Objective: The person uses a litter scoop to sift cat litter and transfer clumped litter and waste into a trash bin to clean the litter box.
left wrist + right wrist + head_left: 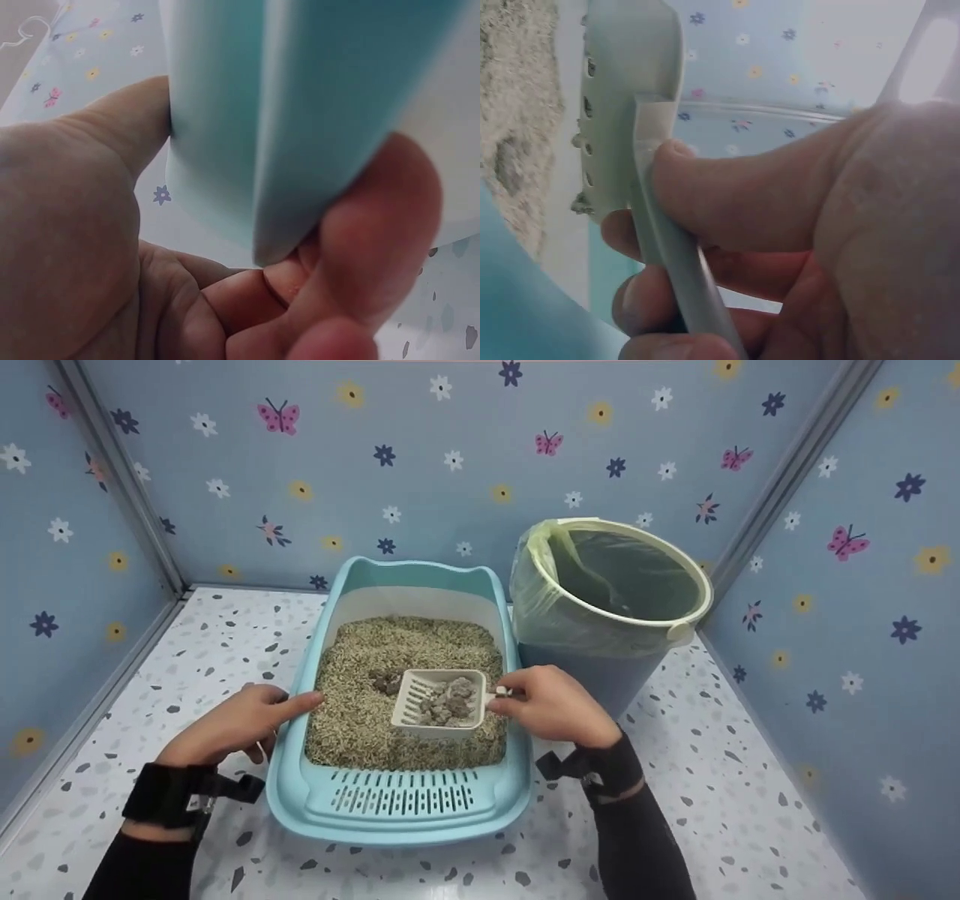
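A light blue litter box (405, 829) holds tan, grainy cat litter (352, 727). My left hand (232, 720) grips the box's left rim, thumb over the inside and fingers curled beneath the edge, as the left wrist view (262, 300) shows. In my right hand (555, 705) is the handle of a white slotted litter scoop (401, 709), pinched between thumb and fingers. Greyish litter clumps (450, 701) lie in the scoop, which is over the right part of the litter. Just left of the scoop, a darker clump (388, 681) sits in the litter. The right wrist view shows the scoop handle (686, 277) closely.
Right behind the box stands a grey-blue trash bin (592, 675) lined with a pale yellow-green bag (536, 600). Walls with flowers and butterflies (465, 427) enclose the back and both sides. The floor (750, 810) is white with grey speckles.
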`<state>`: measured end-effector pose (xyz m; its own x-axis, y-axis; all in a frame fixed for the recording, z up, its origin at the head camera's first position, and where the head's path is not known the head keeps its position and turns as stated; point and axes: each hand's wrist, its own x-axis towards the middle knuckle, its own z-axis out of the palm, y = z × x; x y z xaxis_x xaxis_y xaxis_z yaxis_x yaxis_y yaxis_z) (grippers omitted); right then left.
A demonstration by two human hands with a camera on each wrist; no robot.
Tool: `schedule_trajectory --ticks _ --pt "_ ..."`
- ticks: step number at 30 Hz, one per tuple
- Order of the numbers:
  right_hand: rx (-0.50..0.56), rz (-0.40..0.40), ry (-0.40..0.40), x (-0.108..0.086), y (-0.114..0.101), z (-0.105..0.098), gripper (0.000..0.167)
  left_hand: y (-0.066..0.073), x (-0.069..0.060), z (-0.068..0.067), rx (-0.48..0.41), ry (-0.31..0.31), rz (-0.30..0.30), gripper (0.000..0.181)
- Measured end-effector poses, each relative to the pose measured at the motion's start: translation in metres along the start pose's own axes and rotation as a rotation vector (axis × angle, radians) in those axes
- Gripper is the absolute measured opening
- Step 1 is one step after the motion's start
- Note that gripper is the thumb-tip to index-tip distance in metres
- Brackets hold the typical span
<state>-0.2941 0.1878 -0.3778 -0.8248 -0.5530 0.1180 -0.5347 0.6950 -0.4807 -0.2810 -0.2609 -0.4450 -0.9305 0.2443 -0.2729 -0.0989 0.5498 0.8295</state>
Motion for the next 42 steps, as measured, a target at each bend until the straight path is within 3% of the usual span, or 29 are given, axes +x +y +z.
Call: schedule_trajectory --ticks 4,9,14,20,25,31,37,42 --pt "0.0 0.029 0.03 -0.007 0.004 -0.007 0.029 0.002 0.001 0.0 0.01 -0.001 0.003 0.066" --pt "0.005 -0.003 -0.006 0.004 0.0 0.004 0.03 0.002 0.001 -0.001 -0.002 -0.003 -0.009 0.065" --pt "-0.018 0.017 0.002 -0.007 0.008 -0.008 0.032 0.003 0.004 -0.001 0.006 -0.013 0.002 0.065" --pt "-0.028 -0.005 -0.005 -0.001 0.002 0.0 0.032 0.004 0.005 -0.001 0.007 -0.012 0.0 0.065" --pt "-0.009 0.042 0.034 -0.012 0.009 -0.013 0.025 0.006 0.006 -0.001 0.019 -0.011 0.007 0.066" --pt "0.004 -0.011 -0.014 0.001 0.004 -0.001 0.028 0.003 0.004 -0.001 0.022 -0.01 -0.012 0.066" --pt "-0.015 0.039 0.017 -0.008 0.006 -0.011 0.023 0.003 0.005 0.0 0.013 -0.013 0.004 0.064" --pt "-0.005 0.001 -0.019 -0.001 0.003 -0.004 0.029 0.0 0.006 0.002 0.014 -0.014 -0.009 0.064"
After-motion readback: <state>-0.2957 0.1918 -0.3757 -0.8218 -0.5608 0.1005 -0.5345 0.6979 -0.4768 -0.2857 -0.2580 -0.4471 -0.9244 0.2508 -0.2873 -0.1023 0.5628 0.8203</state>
